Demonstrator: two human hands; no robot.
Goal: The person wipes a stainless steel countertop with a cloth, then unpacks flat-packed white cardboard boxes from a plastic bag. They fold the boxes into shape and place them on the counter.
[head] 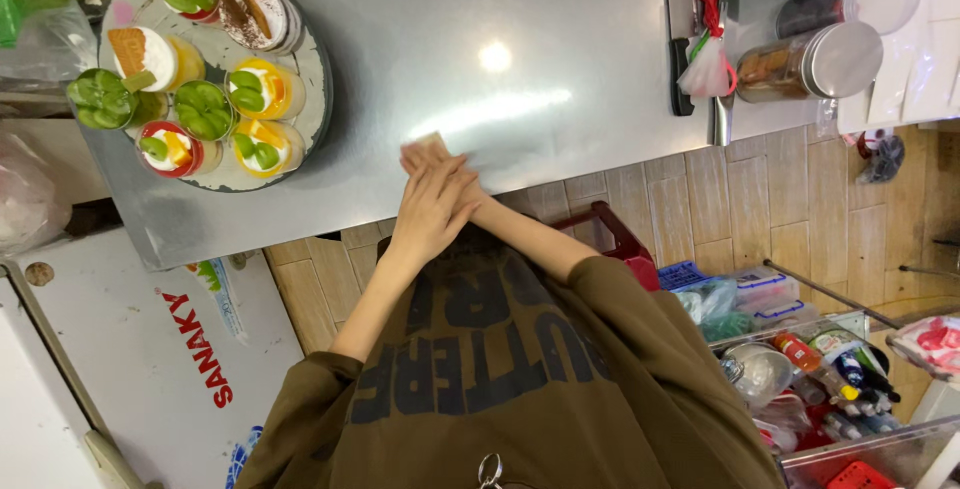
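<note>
Fingers of both hands: laid flat, one hand over the other, pressing a small pale cloth onto the steel bench near its front edge. Round tray of garnished dessert cups: near, to one side. Risk: a wide sweep could nudge the tray and tip the cups. Knife: well apart.

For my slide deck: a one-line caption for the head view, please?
Both hands pressed together at the steel counter's edge, beside a round tray of fruit-topped dessert cups.
</note>
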